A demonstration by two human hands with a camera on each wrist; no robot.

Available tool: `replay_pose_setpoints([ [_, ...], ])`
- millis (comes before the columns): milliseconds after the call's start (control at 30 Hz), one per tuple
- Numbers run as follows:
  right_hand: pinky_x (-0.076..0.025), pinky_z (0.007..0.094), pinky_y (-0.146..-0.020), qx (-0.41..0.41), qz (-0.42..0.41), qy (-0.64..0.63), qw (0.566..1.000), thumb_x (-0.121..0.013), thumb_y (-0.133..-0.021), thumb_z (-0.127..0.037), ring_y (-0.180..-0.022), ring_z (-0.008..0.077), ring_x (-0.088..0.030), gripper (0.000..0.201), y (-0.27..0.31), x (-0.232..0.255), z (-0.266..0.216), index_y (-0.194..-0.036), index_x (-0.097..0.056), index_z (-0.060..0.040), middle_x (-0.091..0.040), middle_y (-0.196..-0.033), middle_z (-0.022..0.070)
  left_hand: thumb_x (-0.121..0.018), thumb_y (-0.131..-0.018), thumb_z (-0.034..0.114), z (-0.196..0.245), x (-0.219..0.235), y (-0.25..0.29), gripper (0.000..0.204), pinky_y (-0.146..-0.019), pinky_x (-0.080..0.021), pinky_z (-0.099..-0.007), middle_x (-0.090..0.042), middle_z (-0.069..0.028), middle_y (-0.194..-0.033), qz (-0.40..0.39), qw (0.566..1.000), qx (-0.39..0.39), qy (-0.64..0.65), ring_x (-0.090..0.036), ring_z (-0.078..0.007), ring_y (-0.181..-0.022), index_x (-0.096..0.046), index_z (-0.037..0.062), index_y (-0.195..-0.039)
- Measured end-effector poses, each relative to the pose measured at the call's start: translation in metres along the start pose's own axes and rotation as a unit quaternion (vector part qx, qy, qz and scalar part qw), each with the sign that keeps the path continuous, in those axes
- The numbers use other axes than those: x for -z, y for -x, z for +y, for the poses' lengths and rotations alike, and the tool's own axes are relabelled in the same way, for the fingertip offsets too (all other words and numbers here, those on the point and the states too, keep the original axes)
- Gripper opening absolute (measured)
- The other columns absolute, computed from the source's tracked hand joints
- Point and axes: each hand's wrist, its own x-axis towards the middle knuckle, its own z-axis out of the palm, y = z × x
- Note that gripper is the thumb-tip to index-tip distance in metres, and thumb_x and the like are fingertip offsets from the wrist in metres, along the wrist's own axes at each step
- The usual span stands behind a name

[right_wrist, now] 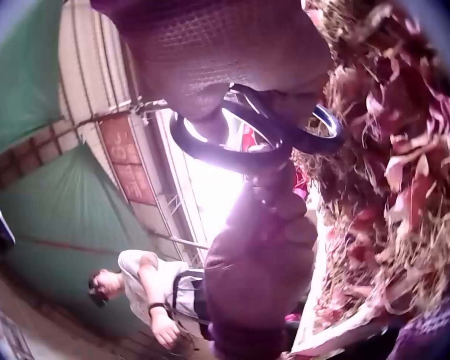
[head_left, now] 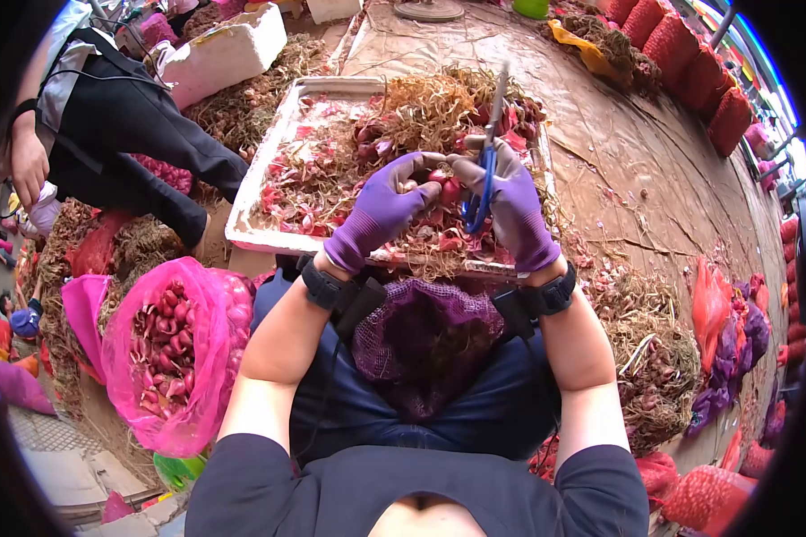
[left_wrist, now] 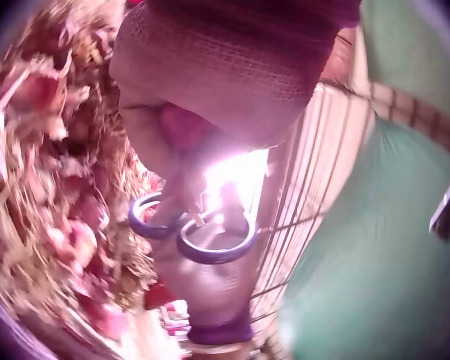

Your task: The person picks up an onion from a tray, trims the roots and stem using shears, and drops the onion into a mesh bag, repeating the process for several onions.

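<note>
Both hands wear purple work gloves with greyish palms and meet over a white tray point(head_left: 269, 237) heaped with shallots, dry stalks and skins. My left hand point(head_left: 387, 210) curls round a red shallot point(left_wrist: 184, 127), which its fingers partly cover. Another red bulb point(head_left: 450, 190) shows between the hands, in or just behind them. In my right hand point(head_left: 515, 201) is a pair of scissors point(head_left: 477, 210) with blue loop handles, the blades pointing up and away from the body. The fingertips of both hands come together in front of the scissors.
A purple mesh sack point(head_left: 376, 336) stands open between the knees. On the left is a pink bag point(head_left: 116, 349) of shallots; on the right lie dried shallot bundles point(head_left: 645, 358). Someone in dark trousers point(head_left: 134, 125) stands at the tray's left. Red sacks point(head_left: 672, 45) line the far right.
</note>
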Motion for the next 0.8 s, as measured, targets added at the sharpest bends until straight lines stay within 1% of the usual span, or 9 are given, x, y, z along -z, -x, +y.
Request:
replay_pose_setpoints([
  [100,-0.056,0.0256,-0.065,0.012,-0.016,0.075,0.997,-0.066,-0.086,-0.002,-0.077,0.0146,-0.066,0.037,0.004,-0.005,0.001,-0.118,-0.049,0.0029,-0.063,-0.093,0.0093,-0.059,-0.095,0.013,-0.009,0.007,-0.002,0.049,-0.078,-0.051,-0.0242,-0.059,-0.006,-0.111,0.012,0.982,-0.067,-0.176,-0.06,-0.0088,-0.091,-0.041,-0.0006,-0.138],
  [167,-0.056,0.0251,-0.066,0.025,-0.009,0.064,0.998,-0.066,-0.085,0.0,-0.077,0.0146,-0.066,0.039,0.003,-0.003,0.005,-0.119,-0.048,0.0028,-0.063,-0.093,0.0094,-0.06,-0.094,0.013,-0.009,0.004,-0.001,0.053,-0.076,-0.05,-0.0238,-0.06,-0.006,-0.109,0.017,0.98,-0.083,-0.178,-0.06,-0.0093,-0.09,-0.039,-0.0007,-0.14],
  [267,-0.056,0.0252,-0.067,0.026,0.015,0.017,0.999,-0.065,-0.084,0.002,-0.076,0.0147,-0.066,0.041,0.003,-0.006,0.006,-0.121,-0.047,0.0023,-0.064,-0.093,0.0097,-0.057,-0.097,0.021,-0.001,-0.006,0.001,0.045,-0.071,-0.05,-0.0224,-0.062,-0.0043,-0.104,0.051,0.997,-0.01,-0.064,-0.061,-0.0088,-0.084,-0.045,0.0014,-0.135],
  [367,-0.054,0.0239,-0.065,0.045,0.043,-0.017,0.998,-0.065,-0.083,0.002,-0.075,0.0123,-0.065,0.041,0.004,-0.007,0.013,-0.12,-0.048,0.0017,-0.064,-0.092,0.0079,-0.049,-0.1,0.035,0.001,-0.017,0.003,0.04,-0.065,-0.048,-0.0205,-0.063,-0.0012,-0.094,-0.003,0.997,0.076,-0.002,-0.06,-0.0076,-0.075,-0.054,0.0047,-0.126],
  [500,-0.051,0.0218,-0.065,0.115,0.068,0.093,0.987,-0.067,-0.082,0.0,-0.075,0.0075,-0.061,0.037,0.004,-0.011,0.022,-0.116,-0.054,-0.002,-0.065,-0.09,0.0047,-0.039,-0.102,0.044,-0.011,-0.017,0.005,0.043,-0.06,-0.046,-0.0194,-0.062,0.0008,-0.081,0.022,0.997,0.068,0.015,-0.058,-0.0066,-0.069,-0.062,0.008,-0.11],
  [567,-0.05,0.0233,-0.065,0.225,0.078,0.28,0.93,-0.07,-0.079,-0.001,-0.074,0.0076,-0.06,0.037,0.002,-0.008,0.028,-0.114,-0.057,-0.004,-0.065,-0.088,0.0043,-0.042,-0.101,0.04,-0.01,-0.013,0.005,0.037,-0.059,-0.046,-0.0198,-0.061,0.001,-0.081,0.01,0.979,0.127,0.158,-0.058,-0.0066,-0.07,-0.061,0.0091,-0.108],
  [700,-0.051,0.0247,-0.069,0.302,0.014,0.325,0.896,-0.072,-0.078,-0.003,-0.075,0.0071,-0.06,0.039,0.012,-0.018,0.017,-0.115,-0.059,-0.0048,-0.065,-0.086,0.0036,-0.043,-0.1,0.038,-0.013,-0.015,0.008,0.035,-0.056,-0.046,-0.0246,-0.062,-0.0009,-0.079,0.046,0.994,0.031,0.092,-0.058,-0.0111,-0.065,-0.06,0.008,-0.107],
  [767,-0.049,0.0194,-0.072,0.206,-0.029,0.252,0.945,-0.067,-0.085,-0.003,-0.08,0.0067,-0.059,0.045,0.016,-0.021,0.005,-0.126,-0.049,-0.002,-0.066,-0.094,0.0028,-0.043,-0.1,0.039,-0.003,-0.002,-0.004,0.036,-0.055,-0.046,-0.0246,-0.061,-0.0012,-0.075,0.105,0.946,0.123,0.283,-0.057,-0.0113,-0.063,-0.06,0.0087,-0.108],
  [800,-0.049,0.0224,-0.074,0.168,-0.018,0.242,0.955,-0.069,-0.084,-0.008,-0.082,0.0095,-0.06,0.048,0.016,-0.023,0.0,-0.126,-0.048,-0.0023,-0.065,-0.095,0.004,-0.043,-0.099,0.04,0.003,0.009,-0.004,0.037,-0.057,-0.046,-0.0242,-0.062,-0.0016,-0.075,0.066,0.96,0.091,0.256,-0.057,-0.012,-0.063,-0.06,0.0089,-0.108],
])
